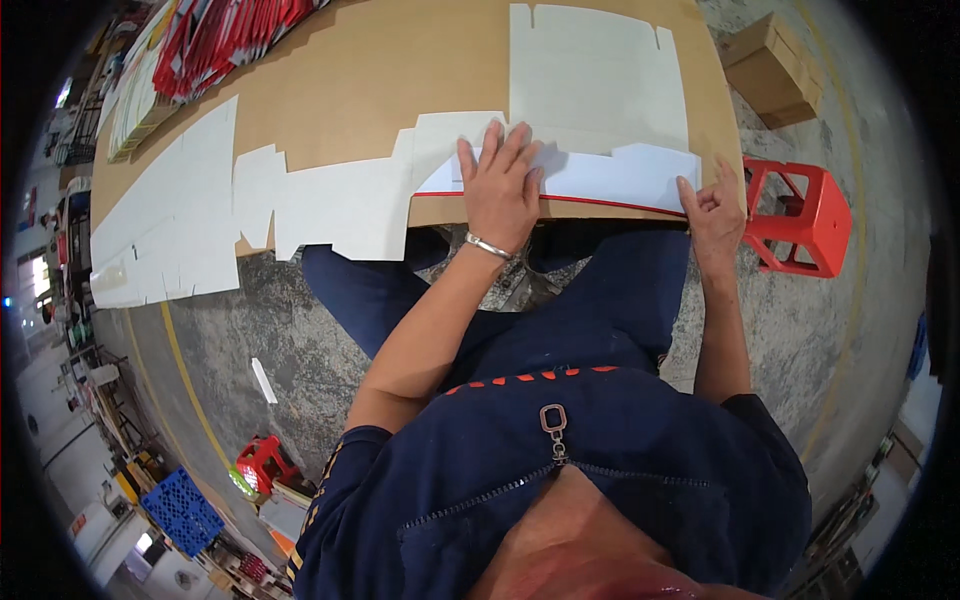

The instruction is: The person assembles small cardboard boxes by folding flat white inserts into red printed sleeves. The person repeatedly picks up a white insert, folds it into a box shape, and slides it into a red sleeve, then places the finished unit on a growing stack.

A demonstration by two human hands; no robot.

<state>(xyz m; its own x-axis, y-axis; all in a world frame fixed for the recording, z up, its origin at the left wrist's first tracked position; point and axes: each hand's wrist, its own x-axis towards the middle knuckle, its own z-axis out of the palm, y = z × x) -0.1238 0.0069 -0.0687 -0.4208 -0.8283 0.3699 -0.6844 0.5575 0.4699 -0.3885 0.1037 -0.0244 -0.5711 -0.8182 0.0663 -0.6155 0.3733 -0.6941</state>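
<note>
A white cardboard sheet (pixel 600 80) lies on the brown tabletop, its near strip folded over into a long white flap (pixel 620 180) with a red line along the near edge. My left hand (pixel 500 185), with a metal bracelet at the wrist, lies on the flap's left part, fingers stretched and spread. At the flap's right end, my right hand (pixel 715 212) touches the corner with its thumb; the other fingers are apart from the thumb, beyond the sheet's end. A further cut white cardboard piece (pixel 345 200) lies left of my left hand and overhangs the near table edge.
A stack of red and white folded pieces (pixel 230 40) lies at the table's far left. A red plastic stool (pixel 805 220) stands right of the table (pixel 370 90), and a brown carton (pixel 775 70) sits on the floor beyond. Behind at left are a blue pallet (pixel 182 510) and another red stool (pixel 265 462).
</note>
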